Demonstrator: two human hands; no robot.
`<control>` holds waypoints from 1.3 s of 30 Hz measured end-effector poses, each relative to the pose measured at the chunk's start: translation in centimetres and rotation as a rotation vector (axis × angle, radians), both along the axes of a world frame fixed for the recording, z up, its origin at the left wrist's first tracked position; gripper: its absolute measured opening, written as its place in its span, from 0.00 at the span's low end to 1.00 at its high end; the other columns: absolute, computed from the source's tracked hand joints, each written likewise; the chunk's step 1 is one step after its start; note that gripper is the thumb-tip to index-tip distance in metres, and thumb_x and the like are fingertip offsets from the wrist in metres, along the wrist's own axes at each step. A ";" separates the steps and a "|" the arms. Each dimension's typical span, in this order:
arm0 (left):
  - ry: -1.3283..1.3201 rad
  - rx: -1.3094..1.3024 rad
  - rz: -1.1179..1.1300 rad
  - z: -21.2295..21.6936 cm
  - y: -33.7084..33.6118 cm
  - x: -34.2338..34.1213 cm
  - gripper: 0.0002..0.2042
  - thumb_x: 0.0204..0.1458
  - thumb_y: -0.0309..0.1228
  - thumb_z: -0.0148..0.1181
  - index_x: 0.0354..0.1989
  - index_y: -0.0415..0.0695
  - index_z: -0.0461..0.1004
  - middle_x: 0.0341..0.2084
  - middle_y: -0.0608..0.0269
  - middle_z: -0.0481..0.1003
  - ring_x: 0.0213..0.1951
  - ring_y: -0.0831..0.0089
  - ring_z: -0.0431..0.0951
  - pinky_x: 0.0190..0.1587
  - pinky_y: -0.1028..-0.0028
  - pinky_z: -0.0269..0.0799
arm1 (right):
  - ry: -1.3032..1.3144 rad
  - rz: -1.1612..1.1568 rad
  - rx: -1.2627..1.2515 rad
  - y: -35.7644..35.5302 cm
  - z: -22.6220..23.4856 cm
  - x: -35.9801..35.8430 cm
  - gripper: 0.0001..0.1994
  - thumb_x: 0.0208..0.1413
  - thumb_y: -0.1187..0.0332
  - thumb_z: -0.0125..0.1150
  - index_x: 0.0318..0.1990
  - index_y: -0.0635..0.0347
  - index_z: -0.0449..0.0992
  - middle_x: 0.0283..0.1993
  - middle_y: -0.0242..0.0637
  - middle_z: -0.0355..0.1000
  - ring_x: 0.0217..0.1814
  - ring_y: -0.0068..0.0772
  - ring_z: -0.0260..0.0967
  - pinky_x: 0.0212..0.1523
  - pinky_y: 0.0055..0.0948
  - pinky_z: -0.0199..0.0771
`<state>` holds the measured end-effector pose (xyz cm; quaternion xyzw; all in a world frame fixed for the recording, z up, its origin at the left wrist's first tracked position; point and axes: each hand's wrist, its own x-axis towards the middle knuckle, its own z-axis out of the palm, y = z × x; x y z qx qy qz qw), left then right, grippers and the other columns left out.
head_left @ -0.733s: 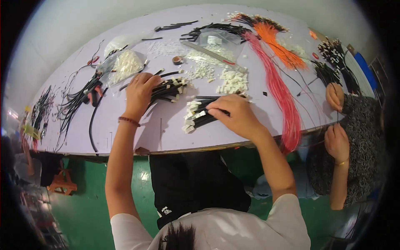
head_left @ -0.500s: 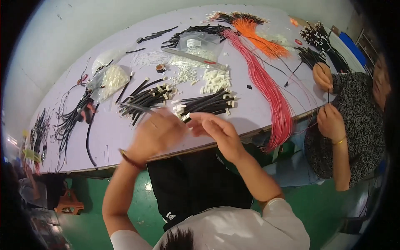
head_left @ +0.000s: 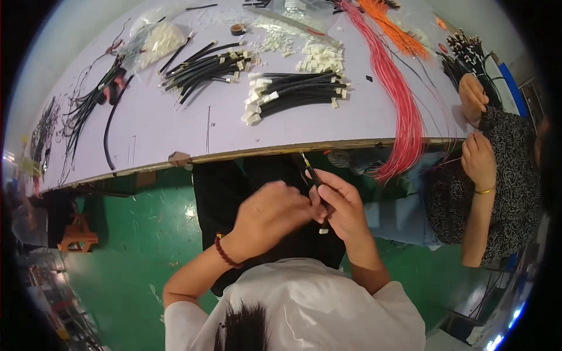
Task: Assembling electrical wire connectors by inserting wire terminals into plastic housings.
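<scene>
Over my lap, beyond the table's front edge, my right hand (head_left: 346,212) is closed around a short black cable (head_left: 314,177). Thin bare wire ends show at its upper tip, and a white connector (head_left: 324,231) pokes out below my fingers. My left hand (head_left: 272,212), wearing a dark red bead bracelet, reaches across from the left. Its fingers are curled, and the fingertips meet the same cable beside my right thumb; their exact grip is partly hidden.
On the table (head_left: 181,131) lie two piles of black cables with white connectors, a pink wire bundle (head_left: 401,111), loose white connectors (head_left: 322,57), a tape roll (head_left: 237,29) and a bag of white parts (head_left: 161,44). A co-worker's hands (head_left: 479,155) are at the right.
Both hands have come back from above the table edge to over my lap, bringing the black cable. The view has tilted down, so the table sits higher. More white-ended cables show in the middle pile.
</scene>
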<state>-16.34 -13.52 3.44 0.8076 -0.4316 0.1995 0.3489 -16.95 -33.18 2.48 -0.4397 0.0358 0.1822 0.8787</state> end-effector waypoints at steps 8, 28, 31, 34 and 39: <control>1.150 -0.927 -0.066 -1.3 1.5 -1.3 0.17 0.60 0.33 0.53 0.54 0.37 0.66 0.38 0.63 0.72 0.38 0.77 0.74 0.44 0.75 0.72 | 0.080 0.180 0.014 1.3 -0.2 -2.7 0.16 0.60 0.74 0.49 0.55 0.70 0.66 0.27 0.36 0.67 0.20 0.19 0.57 0.20 0.20 0.60; 1.055 -1.047 -0.005 -2.0 0.6 -3.3 0.11 0.50 0.18 0.60 0.42 0.35 0.76 0.38 0.57 0.73 0.37 0.75 0.75 0.40 0.79 0.73 | -1.077 -0.271 -0.925 3.9 0.6 -1.5 0.12 0.42 0.82 0.62 0.36 0.62 0.72 0.30 0.39 0.71 0.23 0.27 0.67 0.20 0.21 0.64; 0.974 -1.047 -0.014 -2.0 0.5 -3.4 0.10 0.48 0.16 0.61 0.40 0.35 0.75 0.38 0.57 0.73 0.39 0.74 0.75 0.41 0.78 0.74 | -1.201 -0.318 -0.999 3.9 0.2 -1.5 0.14 0.40 0.82 0.62 0.36 0.61 0.71 0.30 0.39 0.70 0.21 0.31 0.67 0.18 0.24 0.65; 0.920 -0.964 0.021 -1.6 0.5 -3.5 0.09 0.47 0.15 0.62 0.37 0.35 0.75 0.38 0.57 0.73 0.39 0.73 0.75 0.42 0.77 0.74 | -1.275 -0.352 -1.032 3.7 -0.1 -1.4 0.15 0.38 0.82 0.63 0.37 0.61 0.72 0.32 0.39 0.70 0.19 0.30 0.66 0.17 0.23 0.64; 0.843 -0.862 -0.004 -1.9 0.6 -3.4 0.08 0.47 0.16 0.61 0.36 0.36 0.75 0.35 0.56 0.74 0.38 0.73 0.75 0.40 0.76 0.73 | -1.346 -0.402 -1.035 3.6 -0.3 -1.4 0.16 0.36 0.82 0.64 0.37 0.62 0.73 0.33 0.40 0.69 0.18 0.28 0.66 0.16 0.21 0.64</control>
